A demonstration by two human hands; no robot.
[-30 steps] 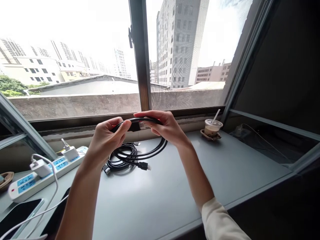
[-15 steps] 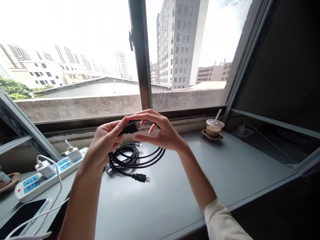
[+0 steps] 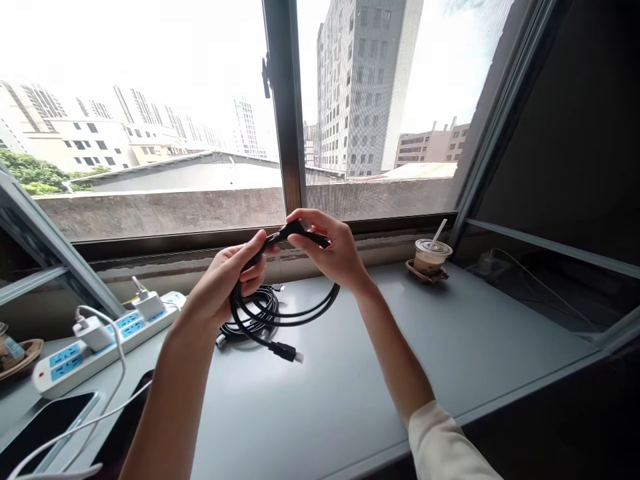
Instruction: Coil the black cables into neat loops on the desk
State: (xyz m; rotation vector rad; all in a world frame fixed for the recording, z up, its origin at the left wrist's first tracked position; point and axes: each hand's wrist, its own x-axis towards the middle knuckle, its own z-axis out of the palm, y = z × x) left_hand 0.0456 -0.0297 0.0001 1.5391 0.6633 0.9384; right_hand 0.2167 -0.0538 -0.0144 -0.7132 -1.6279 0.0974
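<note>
Both my hands hold a looped black cable (image 3: 300, 323) above the desk. My left hand (image 3: 231, 275) is closed around the gathered strands on the left of the loop, thumb on top. With thumb and fingers, my right hand (image 3: 336, 250) grips the cable's upper part by a black plug, partly hidden by the fingers. The other end, a black connector with a light tip (image 3: 286, 351), hangs below to the right of my left hand. Behind and under the loop, another coiled black cable (image 3: 257, 320) lies on the desk.
A white power strip (image 3: 120, 343) with chargers and white cords stands at the left, with phones (image 3: 50, 427) in front of it. A lidded drink cup with a straw (image 3: 433, 257) sits in a holder at the back right. The window (image 3: 295, 167) borders the desk behind.
My right hand has closed on the upper cable by the plug; before, its fingers were spread around it. My left hand has shifted slightly right, and the loop has narrowed.
</note>
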